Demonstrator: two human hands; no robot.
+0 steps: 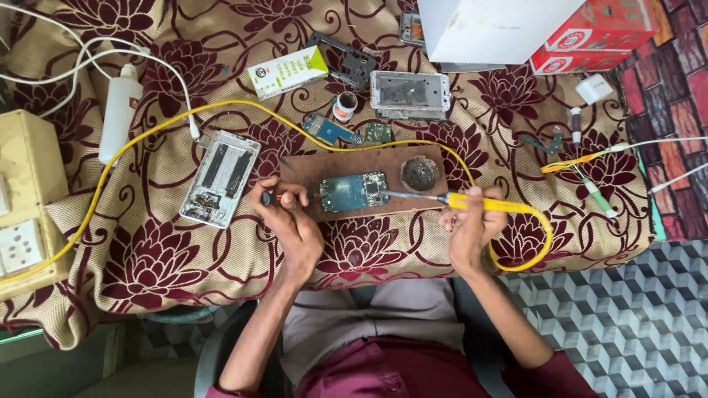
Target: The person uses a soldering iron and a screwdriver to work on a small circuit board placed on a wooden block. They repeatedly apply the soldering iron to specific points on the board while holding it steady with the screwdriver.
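— The hands?
— Right hand (466, 221) clamps a yellow soldering iron (472, 201), tip on the blue circuit board (354, 191) lying on the wooden block (310, 171). Left hand (289, 214) pinches a dark tool (274, 197).
— Packages?
— White-green box (287, 71) upper left; red boxes (596, 35) top right.

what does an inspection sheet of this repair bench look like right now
surface: floral cloth over the table, wooden board at centre
job's things: blue circuit board on the wooden board; yellow soldering iron, tip at the circuit board
clutter: open phone frame, second phone frame, white bottle, red boxes, round tin
grippers: left hand holds a dark tool beside the circuit board; right hand grips the soldering iron
cables: yellow cord loops across the cloth; white cables top left
surroundings: socket box at left, patterned floor
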